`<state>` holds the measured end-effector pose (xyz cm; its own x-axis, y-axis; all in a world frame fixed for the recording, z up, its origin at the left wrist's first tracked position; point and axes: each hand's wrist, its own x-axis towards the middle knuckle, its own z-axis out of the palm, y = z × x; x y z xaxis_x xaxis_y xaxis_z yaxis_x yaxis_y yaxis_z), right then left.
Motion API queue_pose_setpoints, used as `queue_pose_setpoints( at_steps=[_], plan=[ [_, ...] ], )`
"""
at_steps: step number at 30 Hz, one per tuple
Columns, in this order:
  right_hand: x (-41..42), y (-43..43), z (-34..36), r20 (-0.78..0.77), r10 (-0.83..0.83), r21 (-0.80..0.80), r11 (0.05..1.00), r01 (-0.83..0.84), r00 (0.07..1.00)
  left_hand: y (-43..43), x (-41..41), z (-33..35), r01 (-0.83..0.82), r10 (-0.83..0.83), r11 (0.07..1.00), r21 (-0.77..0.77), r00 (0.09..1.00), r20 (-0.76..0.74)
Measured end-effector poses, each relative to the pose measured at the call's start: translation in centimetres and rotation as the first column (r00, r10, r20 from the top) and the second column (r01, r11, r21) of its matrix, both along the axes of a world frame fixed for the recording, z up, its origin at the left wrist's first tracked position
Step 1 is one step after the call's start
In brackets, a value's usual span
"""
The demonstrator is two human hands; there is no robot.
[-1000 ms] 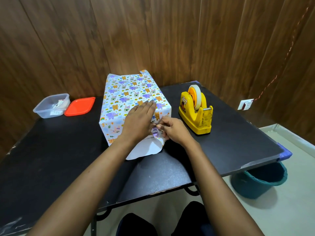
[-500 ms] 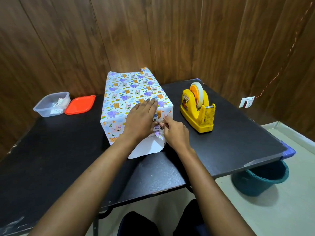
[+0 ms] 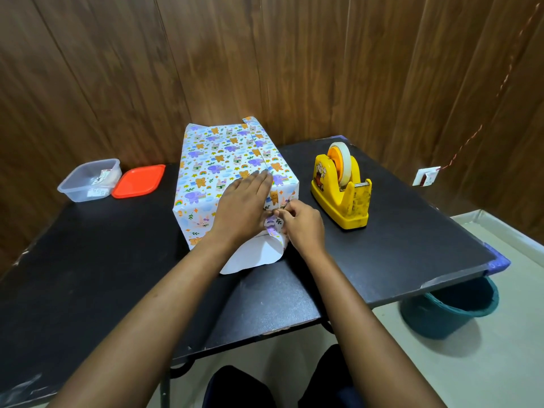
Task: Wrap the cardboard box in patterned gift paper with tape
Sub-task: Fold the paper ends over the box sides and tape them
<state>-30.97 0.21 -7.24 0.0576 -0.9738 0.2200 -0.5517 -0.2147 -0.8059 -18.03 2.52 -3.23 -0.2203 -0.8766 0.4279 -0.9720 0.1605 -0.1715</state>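
Box [image 3: 226, 160] between tub [image 3: 89, 179] and dispenser [image 3: 341, 192]

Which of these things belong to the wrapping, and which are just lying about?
For the job: papered box, end flap, tape dispenser, left hand pressing the box, right hand pinching the flap.
Lying about: clear tub, orange lid, bucket.

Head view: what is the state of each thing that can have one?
cardboard box: top covered, near end not yet closed.
gift paper: near flap loose, white side up.
left hand: flat, presses on box top.
right hand: pinches gift paper at near corner.
tape dispenser: upright, roll loaded.
clear container: open.
orange lid: off, flat beside container.
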Motion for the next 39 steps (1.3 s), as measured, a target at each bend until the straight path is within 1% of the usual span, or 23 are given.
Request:
queue_pose_setpoints(
  at_steps=[2, 4, 6, 8, 10, 14, 18, 21, 24, 26, 28, 29, 30, 31, 32, 33, 34, 35, 36, 37, 38, 39],
  plan=[
    [-0.1, 0.0, -0.2, 0.001, -0.001, -0.004, 1.000, 0.001, 1.000, -0.1, 0.0, 0.1, 0.009, -0.009, 1.000, 0.001, 1.000, -0.020],
    [0.0, 0.1, -0.3, -0.013, -0.019, -0.017, 1.000, 0.019, 1.000, -0.3, -0.3, 0.3, -0.018, 0.018, 1.000, -0.008, 0.998, -0.058],
    [0.1, 0.2, -0.3, -0.033, -0.047, -0.031, 0.998, 0.046, 0.998, -0.6, -0.9, 0.2, -0.041, 0.033, 0.996, -0.075, 0.994, -0.102],
    [0.3, 0.3, -0.2, -0.065, -0.078, -0.028, 0.997, 0.076, 0.995, -1.0, -1.2, -0.1, -0.075, 0.065, 0.988, -0.138, 0.995, -0.075],
    [0.2, 0.3, -0.2, -0.080, -0.107, 0.008, 0.994, 0.108, 0.991, -1.1, -1.2, -0.2, -0.089, 0.083, 0.985, -0.145, 0.995, -0.047],
    [-0.5, -0.4, -0.3, -0.036, -0.178, 0.067, 0.981, 0.180, 0.983, -1.0, -1.1, 0.0, -0.069, 0.067, 0.984, -0.163, 0.998, -0.020],
    [-0.9, -1.0, -0.3, 0.074, -0.089, 0.096, 0.992, 0.081, 0.993, -0.8, -1.4, 0.2, -0.066, 0.062, 0.990, -0.128, 0.997, -0.035],
    [-1.8, -1.4, -0.1, 0.166, -0.046, 0.175, 0.984, 0.017, 0.985, -0.6, -1.4, 0.3, -0.076, 0.073, 0.992, -0.097, 0.997, -0.036],
    [-2.5, -1.4, 0.1, 0.173, -0.015, 0.243, 0.970, -0.028, 0.985, -0.4, -1.3, 0.6, -0.074, 0.071, 0.994, -0.085, 0.997, -0.037],
    [-2.9, -0.9, 0.9, 0.166, 0.004, 0.247, 0.968, -0.046, 0.986, -0.3, -1.3, 0.8, -0.063, 0.061, 0.997, -0.040, 0.997, -0.047],
    [-3.7, -0.3, 2.7, 0.170, 0.000, 0.169, 0.985, -0.029, 0.986, -0.4, -1.3, 1.1, -0.067, 0.066, 0.998, -0.020, 0.996, -0.067],
    [-4.4, -0.1, 3.7, 0.149, -0.027, 0.081, 0.997, 0.015, 0.989, -0.3, -1.4, 1.3, -0.075, 0.073, 0.997, -0.024, 0.995, -0.075],
    [-5.2, 0.1, 4.8, 0.095, -0.086, -0.031, 0.995, 0.090, 0.992, -0.1, -1.7, 1.6, -0.072, 0.070, 0.997, -0.034, 0.994, -0.081],
    [-6.3, 0.3, 5.9, 0.010, -0.188, -0.155, 0.970, 0.187, 0.982, 0.0, -2.2, 1.9, -0.055, 0.050, 0.997, -0.052, 0.995, -0.086],
    [-7.3, 0.1, 6.6, -0.094, -0.295, -0.255, 0.930, 0.264, 0.951, 0.0, -2.5, 2.1, -0.033, 0.027, 0.998, -0.062, 0.996, -0.088],
    [-8.2, -0.5, 7.0, -0.197, -0.374, -0.297, 0.904, 0.308, 0.906, 0.1, -2.9, 2.3, -0.001, -0.005, 0.998, -0.068, 0.996, -0.089],
    [-9.1, -1.6, 7.1, -0.309, -0.394, -0.250, 0.912, 0.326, 0.865, 0.2, -3.5, 2.5, 0.038, -0.044, 0.996, -0.076, 0.995, -0.089],
    [-9.8, -2.7, 7.1, -0.396, -0.352, -0.123, 0.936, 0.330, 0.848, 0.2, -3.9, 2.7, 0.070, -0.077, 0.995, -0.077, 0.993, -0.093],
    [-10.4, -3.6, 7.2, -0.423, -0.281, 0.040, 0.944, 0.328, 0.861, 0.2, -4.4, 2.9, 0.096, -0.105, 0.992, -0.078, 0.988, -0.110],
    [-10.6, -4.2, 7.3, -0.371, -0.208, 0.193, 0.936, 0.295, 0.905, 0.2, -4.7, 2.9, 0.114, -0.122, 0.991, -0.068, 0.984, -0.130],
    [-10.8, -4.7, 7.4, -0.241, -0.179, 0.286, 0.926, 0.247, 0.954, 0.3, -5.0, 2.9, 0.126, -0.133, 0.990, -0.059, 0.980, -0.146],
    [-10.8, -4.9, 7.5, -0.078, -0.185, 0.327, 0.924, 0.200, 0.980, 0.3, -5.1, 2.9, 0.132, -0.139, 0.990, -0.054, 0.978, -0.154]
  ],
)
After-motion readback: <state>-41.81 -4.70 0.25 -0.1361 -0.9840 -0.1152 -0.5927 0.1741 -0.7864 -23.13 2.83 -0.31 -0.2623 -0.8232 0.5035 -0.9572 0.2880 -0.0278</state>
